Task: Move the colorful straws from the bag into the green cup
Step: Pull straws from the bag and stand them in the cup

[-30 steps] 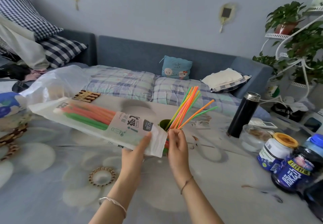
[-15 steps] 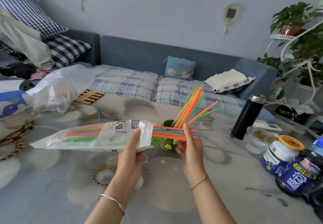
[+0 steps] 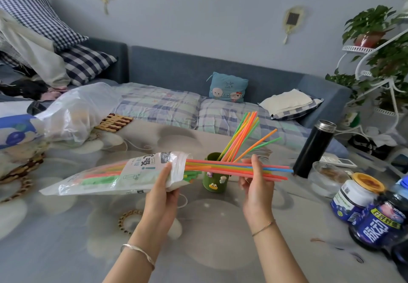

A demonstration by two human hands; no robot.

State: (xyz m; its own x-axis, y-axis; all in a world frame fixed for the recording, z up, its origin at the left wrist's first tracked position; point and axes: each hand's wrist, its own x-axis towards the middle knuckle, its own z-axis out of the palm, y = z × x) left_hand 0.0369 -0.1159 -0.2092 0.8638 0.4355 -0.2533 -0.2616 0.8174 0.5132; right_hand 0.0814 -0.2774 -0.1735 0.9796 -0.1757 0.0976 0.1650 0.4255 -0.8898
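Two hands, left gripping bag, right pinching straws

Two bare forearms enter from 6 o'clock, neither sleeved. The left hand has a thin silver bangle on the wrist, a plain smooth band lying at 7 o'clock of the hand. The right hand has a fine cord bracelet, reddish-brown, on the wrist at 6 o'clock of the hand. No rings are visible on either hand.
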